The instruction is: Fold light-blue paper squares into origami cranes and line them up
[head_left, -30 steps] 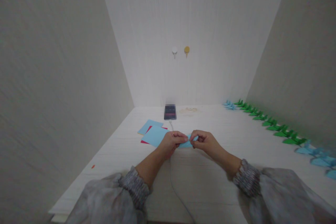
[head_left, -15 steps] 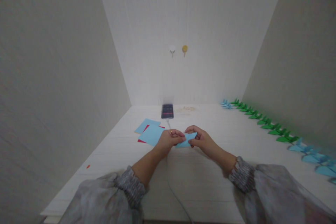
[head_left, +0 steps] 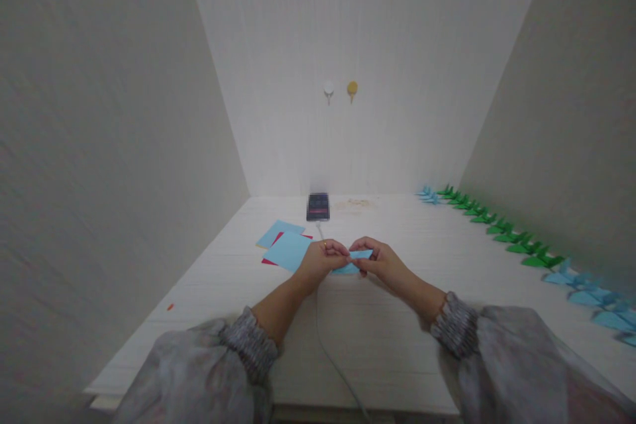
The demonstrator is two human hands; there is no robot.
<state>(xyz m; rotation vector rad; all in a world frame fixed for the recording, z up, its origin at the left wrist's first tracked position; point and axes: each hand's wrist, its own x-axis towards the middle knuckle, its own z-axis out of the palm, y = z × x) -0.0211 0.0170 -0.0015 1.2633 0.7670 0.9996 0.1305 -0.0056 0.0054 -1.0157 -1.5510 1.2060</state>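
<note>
Both my hands meet over the middle of the white table (head_left: pixel 407 344) and pinch one small folded piece of light blue paper (head_left: pixel 356 258). My left hand (head_left: pixel 320 261) grips its left end with curled fingers; a ring shows on one finger. My right hand (head_left: pixel 378 263) holds the right end between thumb and fingers. The paper sits just above the tabletop. Left of my left hand lie flat sheets of light blue paper (head_left: pixel 289 249) over a red sheet (head_left: pixel 271 260).
A phone (head_left: pixel 318 206) stands at the back wall, its cable (head_left: pixel 332 364) running toward me. Green folded paper figures (head_left: pixel 501 228) and light blue ones (head_left: pixel 586 285) line the right wall. Two wall hooks (head_left: pixel 340 89) hang above. A red scrap (head_left: pixel 170 307) lies left.
The folded blue paper went from tilted to flatter and narrower between my fingers. My hands stayed together in the same spot.
</note>
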